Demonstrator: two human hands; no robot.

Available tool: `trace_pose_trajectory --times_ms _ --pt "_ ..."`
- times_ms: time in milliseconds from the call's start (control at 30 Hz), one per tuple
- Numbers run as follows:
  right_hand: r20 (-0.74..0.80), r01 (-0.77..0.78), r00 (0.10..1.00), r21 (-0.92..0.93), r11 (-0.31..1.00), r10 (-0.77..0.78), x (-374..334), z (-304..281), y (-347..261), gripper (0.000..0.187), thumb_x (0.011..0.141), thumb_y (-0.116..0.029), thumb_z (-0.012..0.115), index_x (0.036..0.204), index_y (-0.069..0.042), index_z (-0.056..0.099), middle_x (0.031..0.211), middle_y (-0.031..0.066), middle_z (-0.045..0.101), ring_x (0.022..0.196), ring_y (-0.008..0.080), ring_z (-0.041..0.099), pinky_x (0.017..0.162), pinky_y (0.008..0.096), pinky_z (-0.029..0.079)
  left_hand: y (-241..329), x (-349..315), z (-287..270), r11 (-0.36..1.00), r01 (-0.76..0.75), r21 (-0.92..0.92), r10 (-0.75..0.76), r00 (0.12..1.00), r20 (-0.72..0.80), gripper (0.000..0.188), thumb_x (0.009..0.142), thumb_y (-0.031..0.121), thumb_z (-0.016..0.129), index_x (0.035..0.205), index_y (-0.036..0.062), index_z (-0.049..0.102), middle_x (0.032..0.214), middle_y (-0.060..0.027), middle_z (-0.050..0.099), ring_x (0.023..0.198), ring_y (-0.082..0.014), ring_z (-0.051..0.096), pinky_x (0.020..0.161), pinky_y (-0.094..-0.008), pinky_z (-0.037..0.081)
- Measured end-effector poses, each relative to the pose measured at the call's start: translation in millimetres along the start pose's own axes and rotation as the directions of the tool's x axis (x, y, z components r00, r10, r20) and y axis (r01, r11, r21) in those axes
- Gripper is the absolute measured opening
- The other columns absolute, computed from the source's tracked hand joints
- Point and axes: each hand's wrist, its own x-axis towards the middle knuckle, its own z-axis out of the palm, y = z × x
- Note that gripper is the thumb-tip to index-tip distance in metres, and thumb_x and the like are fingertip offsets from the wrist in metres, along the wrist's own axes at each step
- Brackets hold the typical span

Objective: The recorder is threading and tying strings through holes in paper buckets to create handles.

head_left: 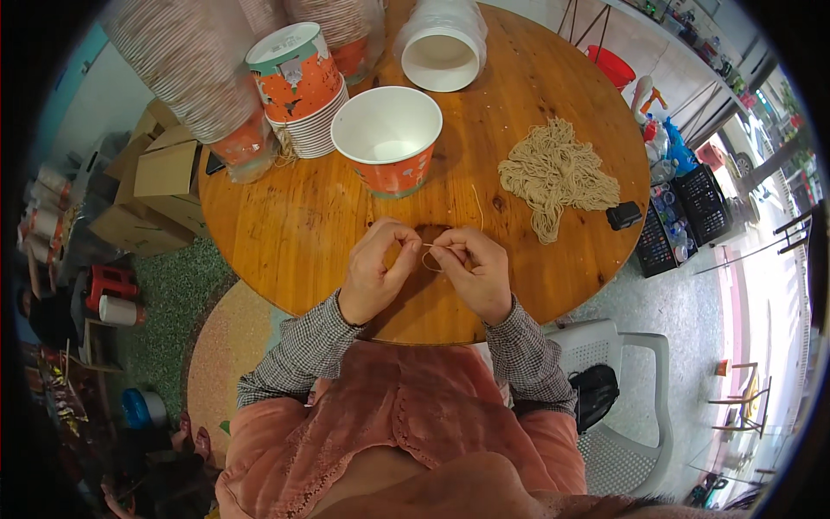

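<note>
Beige string (430, 248) pinched in both grips, left hand (374, 270), right hand (478, 272), frame centre; keep taut, knot small, above wooden worktop (285, 225).

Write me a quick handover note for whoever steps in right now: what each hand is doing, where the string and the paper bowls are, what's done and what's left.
Left hand: fingers pinched on one end of a short tan string, over the near edge of the round wooden table.
Right hand: pinching the same string, which curves into a small loop between the two hands.
Bundle of tan strings: lies loose on the table, to the right.
Open orange paper bowl: stands just beyond the hands; stacks of paper bowls stand behind it, to the left.
Done: one string pulled out and in hand.
Left: whether a knot is tied cannot be seen; the bundle looks mostly unused.
</note>
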Motion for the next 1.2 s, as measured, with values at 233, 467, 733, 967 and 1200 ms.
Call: trace_pose_trajectory --times_ms 233,467,733,967,1200 --pt "-0.004 -0.149 0.988 0.240 0.959 0.154 6 -2 8 0.005 0.088 -0.002 0.063 0.091 0.000 0.060 0.067 -0.0020 0.054 0.057 0.0030 0.048 0.051 0.0191 0.041 0 15 7 0.992 -0.094 0.081 0.092 0.995 0.023 0.012 0.081 -0.005 0.063 0.091 -0.0021 0.057 0.087 -0.0139 0.057 0.079 -0.0270 0.059 0.071 -0.0303 0.047" --pt "0.094 -0.377 0.889 0.707 0.599 0.448 22 -20 37 0.008 0.093 -0.008 0.056 0.089 -0.001 0.059 0.062 -0.0023 0.050 0.049 0.0030 0.042 0.044 0.0190 0.034 -16 59 20 0.866 -0.374 0.333 0.361 0.927 0.103 0.031 0.078 0.005 0.069 0.105 -0.0014 0.055 0.100 -0.0163 0.059 0.090 -0.0328 0.057 0.079 -0.0370 0.047" --pt "-0.223 -0.175 0.872 0.688 0.704 0.435 64 -3 43 0.007 0.093 -0.011 0.058 0.095 -0.004 0.059 0.071 -0.0002 0.055 0.059 0.0078 0.050 0.055 0.0216 0.042 -55 106 20 0.677 -0.173 0.716 0.117 0.985 0.128 0.038 0.079 0.010 0.067 0.115 0.0002 0.057 0.070 -0.0174 0.063 0.066 -0.0310 0.064 0.067 -0.0380 0.049" --pt "-0.424 0.170 0.906 0.386 0.907 0.010 49 41 20 0.010 0.087 -0.002 0.063 0.095 0.001 0.059 0.110 0.0075 0.055 0.084 0.0084 0.057 0.073 0.0218 0.049 -21 37 -29 0.941 0.220 -0.258 -0.237 0.971 -0.038 0.025 0.091 0.003 0.056 0.115 -0.0039 0.057 0.100 -0.0102 0.066 0.084 -0.0135 0.064 0.073 -0.0254 0.051" --pt "-0.346 0.254 0.905 -0.027 0.967 -0.247 32 65 -7 0.008 0.082 -0.001 0.066 0.089 -0.001 0.062 0.109 0.0116 0.056 0.097 0.0215 0.057 0.087 0.0326 0.046 -10 6 -48 0.873 0.304 -0.382 -0.336 0.942 -0.019 0.026 0.093 0.000 0.053 0.118 -0.0042 0.055 0.103 -0.0061 0.064 0.089 -0.0088 0.061 0.077 -0.0223 0.051"
